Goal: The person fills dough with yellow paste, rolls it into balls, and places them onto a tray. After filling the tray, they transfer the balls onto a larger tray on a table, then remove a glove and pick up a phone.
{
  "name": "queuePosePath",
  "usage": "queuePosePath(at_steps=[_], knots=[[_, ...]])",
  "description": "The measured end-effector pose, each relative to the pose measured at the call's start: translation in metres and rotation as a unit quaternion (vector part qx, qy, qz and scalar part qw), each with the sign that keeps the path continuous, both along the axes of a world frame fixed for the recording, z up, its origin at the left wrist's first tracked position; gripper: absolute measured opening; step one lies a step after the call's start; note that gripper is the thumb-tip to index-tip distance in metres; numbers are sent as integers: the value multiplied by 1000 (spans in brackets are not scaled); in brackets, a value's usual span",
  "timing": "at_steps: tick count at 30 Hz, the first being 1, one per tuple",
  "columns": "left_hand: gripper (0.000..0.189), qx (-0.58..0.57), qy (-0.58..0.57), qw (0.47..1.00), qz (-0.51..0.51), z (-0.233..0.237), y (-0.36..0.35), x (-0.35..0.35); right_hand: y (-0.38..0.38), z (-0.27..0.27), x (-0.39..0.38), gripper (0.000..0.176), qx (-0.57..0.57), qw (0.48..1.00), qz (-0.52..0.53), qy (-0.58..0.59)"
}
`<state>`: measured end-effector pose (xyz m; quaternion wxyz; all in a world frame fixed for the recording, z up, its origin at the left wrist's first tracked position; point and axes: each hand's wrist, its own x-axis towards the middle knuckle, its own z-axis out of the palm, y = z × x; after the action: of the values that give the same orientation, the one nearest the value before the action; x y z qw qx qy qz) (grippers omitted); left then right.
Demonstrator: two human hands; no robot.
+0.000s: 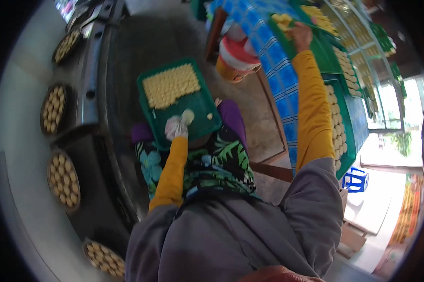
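Observation:
My left hand (176, 127), in a clear plastic glove, is over the near left part of a green tray (198, 110) on my lap. Its fingers close round a pale dough piece (188, 116). Rows of small yellow balls (171, 86) fill the tray's far part, and one small piece (209, 116) lies apart at the right. My right hand (301, 36), bare, reaches far out to a green tray (315, 51) on the blue checked table, beside a yellow lump (283, 21). Its fingers are too small and blurred to make out.
At the left, round pans (64, 181) of dough balls stand along a dark metal counter (93, 164). Trays of pale rounds (337, 127) line the blue checked cloth (268, 42). A red and white bucket (237, 56) stands beside the table. A blue stool (356, 180) is at the right.

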<state>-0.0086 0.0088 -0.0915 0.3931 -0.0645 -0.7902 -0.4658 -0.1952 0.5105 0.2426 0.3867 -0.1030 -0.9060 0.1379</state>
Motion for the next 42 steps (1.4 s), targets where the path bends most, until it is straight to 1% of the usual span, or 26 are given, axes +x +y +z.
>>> queuePosePath(at_steps=[1, 2, 3, 4, 5, 6, 7, 8, 9, 10, 12, 13, 14, 15, 18, 21, 22, 23, 25, 29, 31, 32, 34, 35, 37, 42], knots=[[11, 136, 211, 962, -105, 27, 3, -11, 21, -22, -14, 27, 47, 995, 69, 49], [12, -3, -105, 994, -9, 44, -3, 10, -6, 7, 1, 22, 395, 886, -137, -201], [15, 90, 60, 993, -50, 21, -1, -3, 24, -2, -9, 27, 343, 929, -52, -129], [15, 167, 180, 968, -51, 18, 6, -15, 4, -9, -13, 27, 335, 931, -30, -143], [15, 157, 166, 973, -39, 1, -6, -22, -14, 0, -9, 18, 98, 994, 28, -37], [13, 44, -16, 999, -1, -20, -13, -26, -26, 13, 3, 18, -148, 984, 71, 69], [15, -65, -193, 979, 32, -41, -13, -33, -34, 24, 16, 26, -379, 903, 99, 175], [20, -170, -358, 917, 57, -57, -8, -40, -47, 30, 31, 26, -379, 904, 96, 172], [26, -268, -505, 816, 79, -64, -3, -42, -74, 33, 47, 31, -400, 887, 159, 167], [26, -270, -507, 815, 76, -66, -1, -38, -105, 32, 62, 36, -421, 865, 221, 161], [27, -89, -355, 930, -15, -66, -4, -16, -174, 0, 94, 35, -523, 784, 314, 119], [27, -85, -376, 922, -14, -17, 2, -8, -187, -42, 94, 36, -519, 795, 309, 59], [28, -82, -397, 914, -13, 39, 8, 1, -237, -67, 118, 37, -552, 762, 339, 23], [29, -79, -418, 905, -12, 97, 15, 11, -265, -102, 132, 34, -642, 674, 365, -5], [35, 18, -409, 912, -39, 15, 8, -5, -332, -183, 154, 26, -647, 704, 227, -186], [41, 7, -480, 875, 63, 69, 2, -8, -359, -239, 171, 25, -591, 740, 209, -243], [41, 6, -482, 874, 65, 47, -3, -12, -366, -248, 174, 26, -560, 760, 204, -260], [44, 91, -512, 853, 47, 26, -10, -19, -370, -256, 175, 26, -561, 758, 204, -262], [47, 194, -564, 800, 56, -8, -18, -25, -375, -264, 179, 26, -420, 838, 270, -219], [54, 293, -486, 823, 7, -9, -16, -12, -378, -274, 177, 26, -321, 873, 291, -223], [51, 254, -488, 835, 27, 5, -16, -11, -377, -273, 179, 26, -124, 952, 221, -174], [51, 255, -486, 835, 28, 11, -16, -10, -377, -272, 177, 26, -123, 952, 222, -173], [49, 409, -511, 756, 4, 65, -12, -6, -374, -275, 178, 24, -252, 896, 241, -275], [49, 410, -512, 755, 2, 66, -9, -5, -373, -276, 179, 24, -251, 897, 239, -275], [41, 545, -410, 730, -40, 62, -5, -6, -374, -280, 178, 23, -269, 885, 271, -266], [24, 499, -470, 708, -167, 64, -19, -23, -372, -280, 169, 20, -192, 893, 307, -266]])
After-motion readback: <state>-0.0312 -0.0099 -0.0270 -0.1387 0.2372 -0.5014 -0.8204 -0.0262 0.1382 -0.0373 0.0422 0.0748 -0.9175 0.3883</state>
